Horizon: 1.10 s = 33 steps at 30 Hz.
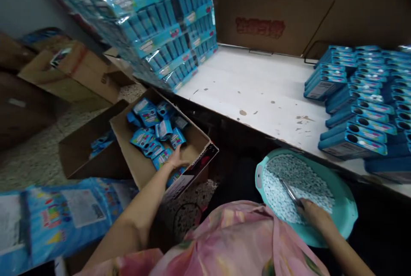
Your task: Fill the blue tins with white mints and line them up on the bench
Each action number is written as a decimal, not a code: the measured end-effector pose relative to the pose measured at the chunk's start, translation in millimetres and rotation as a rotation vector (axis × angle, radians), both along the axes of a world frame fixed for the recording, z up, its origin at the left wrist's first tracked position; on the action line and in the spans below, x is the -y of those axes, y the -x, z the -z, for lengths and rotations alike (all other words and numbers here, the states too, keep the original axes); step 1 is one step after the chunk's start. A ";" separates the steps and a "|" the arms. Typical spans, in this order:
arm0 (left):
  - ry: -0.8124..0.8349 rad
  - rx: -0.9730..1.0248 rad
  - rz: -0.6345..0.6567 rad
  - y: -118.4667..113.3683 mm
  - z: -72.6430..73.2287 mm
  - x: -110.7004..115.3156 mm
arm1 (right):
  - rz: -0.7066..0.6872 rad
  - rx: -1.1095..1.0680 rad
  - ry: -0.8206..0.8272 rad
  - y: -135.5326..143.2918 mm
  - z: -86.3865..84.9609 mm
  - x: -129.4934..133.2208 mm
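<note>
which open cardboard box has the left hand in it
The cardboard box nearest the white table: the left hand reaches in over blue packets. The shadowed box further left has no hand inside.

One head-worn camera looks forward and down, near the basin [346, 212].

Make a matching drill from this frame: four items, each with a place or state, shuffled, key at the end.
Items
1. Left hand
2. Right hand
3. Teal basin
4. Film-wrapped blue cartons

Places and states
A. Holds many small pale pieces
B. Stacked by the left end of the white tabletop
C. Fingers spread, inside an open cardboard box with blue packets
D. Gripping a metal tool

Pairs: 1-C, 2-D, 3-A, 4-B
</note>
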State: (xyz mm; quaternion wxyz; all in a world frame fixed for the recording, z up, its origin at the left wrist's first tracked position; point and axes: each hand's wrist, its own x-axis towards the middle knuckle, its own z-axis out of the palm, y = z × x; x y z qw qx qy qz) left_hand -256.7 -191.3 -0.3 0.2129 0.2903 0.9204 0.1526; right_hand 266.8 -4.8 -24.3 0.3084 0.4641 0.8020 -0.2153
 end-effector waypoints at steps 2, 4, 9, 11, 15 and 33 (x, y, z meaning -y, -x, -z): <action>0.029 -0.123 -0.036 2.9 -1.3 -2.0 | -0.001 -0.008 -0.019 -1.9 3.0 5.2; 0.016 -0.226 -0.082 13.3 -5.3 -11.3 | 0.020 -0.024 -0.018 -2.3 4.3 6.5; -0.050 -0.011 -0.298 42.6 -5.2 -42.1 | 0.216 -0.164 0.032 -8.5 15.7 7.1; -0.048 0.029 -0.335 45.5 -2.0 -48.6 | 0.276 -0.208 0.034 -11.8 21.0 10.7; -0.110 0.047 -0.341 42.4 -9.2 -42.6 | 0.278 -0.307 0.040 -15.6 21.7 18.4; -0.203 1.128 0.283 -208.7 -101.7 -56.3 | 0.274 -0.101 -0.428 12.7 -37.6 12.8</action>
